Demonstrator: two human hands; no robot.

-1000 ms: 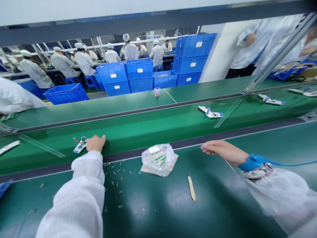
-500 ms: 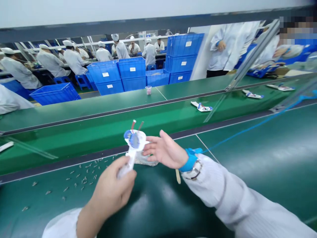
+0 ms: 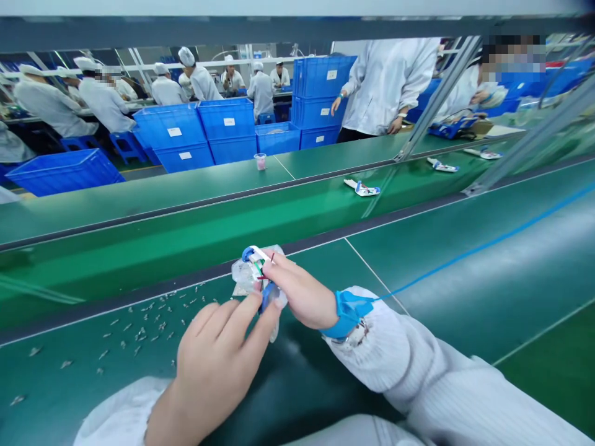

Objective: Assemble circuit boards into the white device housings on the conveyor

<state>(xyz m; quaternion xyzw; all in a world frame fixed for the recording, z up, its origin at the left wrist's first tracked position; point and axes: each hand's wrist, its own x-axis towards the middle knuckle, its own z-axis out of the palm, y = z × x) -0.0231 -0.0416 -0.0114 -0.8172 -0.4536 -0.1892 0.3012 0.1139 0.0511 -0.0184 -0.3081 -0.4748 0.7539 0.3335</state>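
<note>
Both my hands meet at a white plastic housing [image 3: 255, 252] with blue parts and thin red and green wires. My right hand [image 3: 307, 294] is closed round it, thumb on top, with a blue wristband [image 3: 352, 313] and a watch at the wrist. My left hand [image 3: 216, 353] pinches a round blue part [image 3: 268, 297] at the housing's near side between thumb and fingers. The fingers hide much of the assembly. Just behind them lies a clear plastic bag [image 3: 242, 272], partly covered. Small metal pieces [image 3: 142, 334] are scattered on the green bench left of my hands.
Beyond the bench runs a green conveyor [image 3: 186, 238] carrying similar white assemblies [image 3: 365, 188]. A small cup [image 3: 260, 162] stands on the far ledge. A metal post [image 3: 437, 102] rises at the right, and a blue cord [image 3: 488, 241] trails from my wristband. Co-workers and blue crates [image 3: 179, 133] are farther back.
My right hand, open beside the housing before, has closed on it. My left hand has shifted from the white handle to the blue part. The housing is turned and lower.
</note>
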